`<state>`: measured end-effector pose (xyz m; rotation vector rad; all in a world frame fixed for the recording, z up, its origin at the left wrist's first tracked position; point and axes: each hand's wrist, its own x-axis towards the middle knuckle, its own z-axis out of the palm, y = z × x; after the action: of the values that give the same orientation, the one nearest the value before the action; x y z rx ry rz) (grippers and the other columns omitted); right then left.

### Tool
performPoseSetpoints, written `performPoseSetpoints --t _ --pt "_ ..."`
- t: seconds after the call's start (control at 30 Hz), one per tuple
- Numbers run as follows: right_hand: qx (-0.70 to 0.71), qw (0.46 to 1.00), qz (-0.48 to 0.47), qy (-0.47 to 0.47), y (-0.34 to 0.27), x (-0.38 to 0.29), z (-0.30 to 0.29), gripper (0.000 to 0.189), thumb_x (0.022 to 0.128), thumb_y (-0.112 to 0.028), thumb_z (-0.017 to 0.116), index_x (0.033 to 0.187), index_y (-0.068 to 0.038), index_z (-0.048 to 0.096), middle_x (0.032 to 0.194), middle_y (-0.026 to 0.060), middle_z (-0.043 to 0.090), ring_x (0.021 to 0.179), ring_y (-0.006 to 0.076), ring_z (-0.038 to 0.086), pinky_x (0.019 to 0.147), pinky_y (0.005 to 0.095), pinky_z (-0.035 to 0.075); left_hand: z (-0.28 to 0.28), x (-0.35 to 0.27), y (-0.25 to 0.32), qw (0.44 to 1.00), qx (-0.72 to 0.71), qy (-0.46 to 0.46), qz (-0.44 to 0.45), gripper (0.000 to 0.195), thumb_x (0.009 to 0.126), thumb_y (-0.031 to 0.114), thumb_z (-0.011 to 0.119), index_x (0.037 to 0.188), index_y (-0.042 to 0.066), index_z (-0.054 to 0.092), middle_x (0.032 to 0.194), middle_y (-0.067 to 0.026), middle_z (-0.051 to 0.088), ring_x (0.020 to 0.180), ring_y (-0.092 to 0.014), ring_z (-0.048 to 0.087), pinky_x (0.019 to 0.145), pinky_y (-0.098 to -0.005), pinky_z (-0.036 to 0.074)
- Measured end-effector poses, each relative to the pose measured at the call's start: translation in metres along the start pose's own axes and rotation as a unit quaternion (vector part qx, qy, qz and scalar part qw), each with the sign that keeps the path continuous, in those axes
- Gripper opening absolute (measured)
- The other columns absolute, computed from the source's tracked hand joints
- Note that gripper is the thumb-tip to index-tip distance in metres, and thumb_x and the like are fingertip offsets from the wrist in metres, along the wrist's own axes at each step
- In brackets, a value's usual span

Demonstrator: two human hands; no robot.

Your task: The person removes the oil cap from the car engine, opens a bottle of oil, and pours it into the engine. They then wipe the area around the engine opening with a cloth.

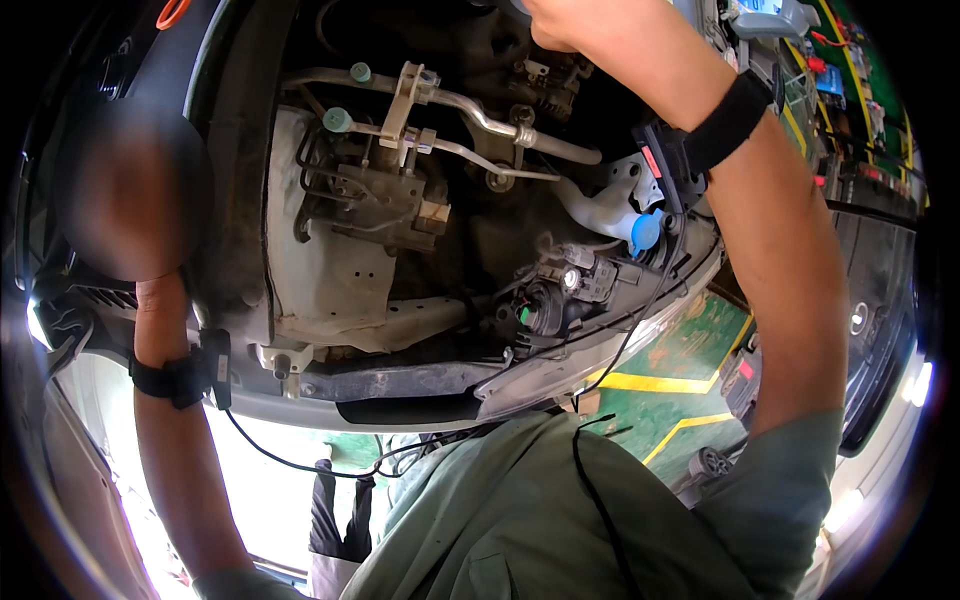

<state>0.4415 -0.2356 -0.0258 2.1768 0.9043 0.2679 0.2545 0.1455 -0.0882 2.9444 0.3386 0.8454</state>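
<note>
My left hand (148, 210) is over the dark trim at the left side of an open engine bay, and a round blur hides its fingers. My right hand (559, 26) reaches to the top edge, beside a grey part that is cut off; its fingers are out of frame. Between the arms run metal pipes (476, 112), two with teal caps (337, 120), above a metal block with thin lines (379, 199). A white filler neck (596, 214) with a blue cap (645, 232) lies below my right forearm. Nearer me is the back of a headlamp (541, 309).
The front crossmember (397, 381) and bumper edge lie before my torso. Black cables (300, 466) run from the wrist straps across my front. A pair of legs in dark trousers (341, 502) shows below. At right are a dark car panel (870, 262) and green floor with yellow lines.
</note>
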Motion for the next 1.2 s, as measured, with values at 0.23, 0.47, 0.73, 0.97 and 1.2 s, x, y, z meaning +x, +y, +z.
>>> performPoseSetpoints --t 0.23,0.47,0.73,0.97,1.2 --pt "-0.010 0.998 -0.035 -0.047 0.000 0.014 -0.007 0.074 0.075 -0.043 0.074 0.129 0.005 0.060 0.127 0.0235 0.060 0.123 0.0399 0.053 0.108 0.0558 0.033 0.028 -0.018 -0.102 0.907 0.300 0.059 0.289 0.042 0.102 0.021 0.056 0.143 0.009 0.051 0.138 -0.0080 0.058 0.125 -0.022 0.057 0.101 -0.0323 0.048" --pt "-0.003 1.000 -0.010 -0.023 -0.002 0.002 -0.003 0.072 0.077 -0.042 0.073 0.130 0.005 0.060 0.128 0.0235 0.060 0.122 0.0396 0.053 0.108 0.0562 0.033 0.023 0.001 -0.047 0.994 -0.071 0.037 0.074 0.023 0.100 0.017 0.058 0.118 0.008 0.047 0.111 -0.0061 0.051 0.099 -0.021 0.048 0.083 -0.0337 0.041" --pt "0.112 0.992 0.051 -0.039 0.008 -0.007 0.020 0.081 0.066 -0.039 0.075 0.130 0.005 0.057 0.118 0.0211 0.062 0.113 0.0355 0.057 0.102 0.0499 0.039 -0.005 0.018 0.035 0.978 -0.201 0.056 0.015 0.022 0.095 0.012 0.061 0.080 0.007 0.046 0.070 -0.0024 0.046 0.060 -0.016 0.039 0.056 -0.0334 0.033" --pt "0.235 0.960 0.148 -0.022 -0.010 -0.047 0.053 0.087 0.061 -0.030 0.074 0.137 0.005 0.050 0.112 0.0213 0.062 0.107 0.0357 0.060 0.096 0.0473 0.046 -0.006 0.021 0.052 0.974 -0.205 0.088 0.024 0.035 0.092 0.007 0.063 0.064 0.007 0.042 0.053 -0.0013 0.041 0.045 -0.015 0.033 0.045 -0.0340 0.029" --pt "0.470 0.853 0.218 -0.060 -0.002 -0.064 0.026 0.095 0.067 -0.024 0.075 0.147 0.005 0.033 0.129 0.0266 0.054 0.126 0.0422 0.050 0.108 0.0495 0.040 0.015 -0.005 -0.046 0.952 0.221 0.085 0.196 0.019 0.098 0.016 0.058 0.103 0.007 0.041 0.096 -0.0065 0.047 0.085 -0.020 0.043 0.073 -0.0361 0.037"
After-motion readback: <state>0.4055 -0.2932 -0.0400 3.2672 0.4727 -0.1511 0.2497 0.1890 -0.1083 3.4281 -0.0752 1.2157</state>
